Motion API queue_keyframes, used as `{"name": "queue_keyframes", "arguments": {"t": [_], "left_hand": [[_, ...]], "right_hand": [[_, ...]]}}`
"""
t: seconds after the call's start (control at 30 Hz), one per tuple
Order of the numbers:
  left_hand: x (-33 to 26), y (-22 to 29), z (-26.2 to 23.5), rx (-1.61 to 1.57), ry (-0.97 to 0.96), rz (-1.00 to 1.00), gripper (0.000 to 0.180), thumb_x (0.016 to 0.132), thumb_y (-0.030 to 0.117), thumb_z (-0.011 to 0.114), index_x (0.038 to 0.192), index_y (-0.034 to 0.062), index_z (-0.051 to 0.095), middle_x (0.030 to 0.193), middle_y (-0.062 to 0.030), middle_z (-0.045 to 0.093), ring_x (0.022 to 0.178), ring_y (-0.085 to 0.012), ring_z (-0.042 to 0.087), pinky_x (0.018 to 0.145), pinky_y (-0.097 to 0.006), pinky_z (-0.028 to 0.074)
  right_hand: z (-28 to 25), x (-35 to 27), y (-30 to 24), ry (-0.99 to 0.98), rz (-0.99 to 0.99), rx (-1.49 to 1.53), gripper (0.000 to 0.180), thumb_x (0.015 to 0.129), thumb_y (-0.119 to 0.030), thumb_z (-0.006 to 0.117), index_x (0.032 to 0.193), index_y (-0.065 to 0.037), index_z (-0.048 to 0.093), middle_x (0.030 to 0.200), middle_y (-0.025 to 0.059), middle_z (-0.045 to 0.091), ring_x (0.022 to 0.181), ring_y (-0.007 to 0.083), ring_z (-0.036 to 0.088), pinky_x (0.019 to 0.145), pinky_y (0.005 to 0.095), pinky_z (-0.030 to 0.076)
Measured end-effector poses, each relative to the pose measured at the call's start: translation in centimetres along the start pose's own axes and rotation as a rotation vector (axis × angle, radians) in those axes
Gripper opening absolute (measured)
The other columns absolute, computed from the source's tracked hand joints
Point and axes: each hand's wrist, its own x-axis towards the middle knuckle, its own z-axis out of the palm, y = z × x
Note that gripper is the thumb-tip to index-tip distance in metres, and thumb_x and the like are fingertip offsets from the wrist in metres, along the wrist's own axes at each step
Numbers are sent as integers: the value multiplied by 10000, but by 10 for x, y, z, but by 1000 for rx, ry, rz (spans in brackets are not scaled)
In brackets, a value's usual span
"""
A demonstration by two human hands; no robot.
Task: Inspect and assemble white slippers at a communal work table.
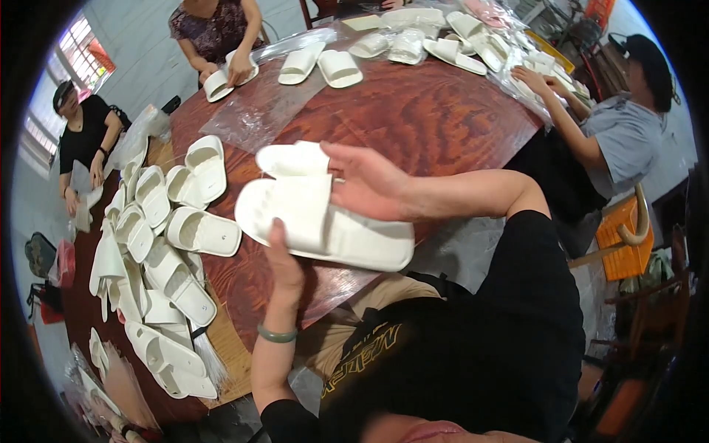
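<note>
A pair of white slippers is held above the table in front of me. The nearer slipper [295,210] lies sideways with its toe to the left, and the farther slipper [288,159] shows partly behind it. My left hand [284,255], below a green bangle, grips the nearer slipper's near side, thumb against the strap and its other fingers hidden underneath. My right hand [369,181] reaches over from the right, palm turned up. Its fingers are at the strap opening and against the farther slipper, their tips partly hidden.
White slippers [192,295] are heaped on the left of the round wooden table [443,111]. Clear plastic sheeting [255,122] lies near its far side. More slippers [406,46] lie at the back, some wrapped. Co-workers sit left, far and right; an orange crate [628,240] stands at right.
</note>
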Motion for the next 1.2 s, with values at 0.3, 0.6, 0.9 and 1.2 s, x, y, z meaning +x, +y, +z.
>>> {"name": "queue_keyframes", "arguments": {"t": [0.3, 0.6, 0.9, 1.2], "left_hand": [[46, 27, -63, 388, 99, -293, 440, 835, 327, 626, 1031, -67, 615, 899, -99, 648, 779, -148, 595, 709, -262, 456], [6, 63, -46, 243, 262, -225, 699, 920, 624, 238, 1305, 76, 439, 524, 84, 248, 399, -25, 207, 357, -188, 152], [-76, 29, 33, 276, -36, -37, 932, 834, 712, 131, 1433, 29, -78, 864, -49, 469, 699, -104, 425, 617, -204, 350], [-108, 24, 27, 431, 4, -138, 319, 989, 276, 373, 1177, 31, 455, 625, 49, 380, 541, -38, 326, 475, -190, 262]], "right_hand": [[-65, -27, 35, -145, 110, -913, 340, 852, -192, 612, 1144, -59, 497, 1135, 65, 529, 1052, 206, 506, 881, 338, 398], [-129, 8, 12, -113, -1003, -2004, 459, 732, -164, 685, 1150, -54, 532, 1164, 186, 483, 1116, 370, 426, 926, 461, 346], [-40, -36, 81, -345, -383, -1169, 245, 816, -22, 645, 1055, 11, 599, 913, 67, 567, 775, 106, 583, 627, 226, 488], [-57, -29, 85, -275, -571, -1370, 84, 785, -67, 653, 840, -6, 636, 770, 113, 610, 725, 254, 588, 644, 325, 463]]}}
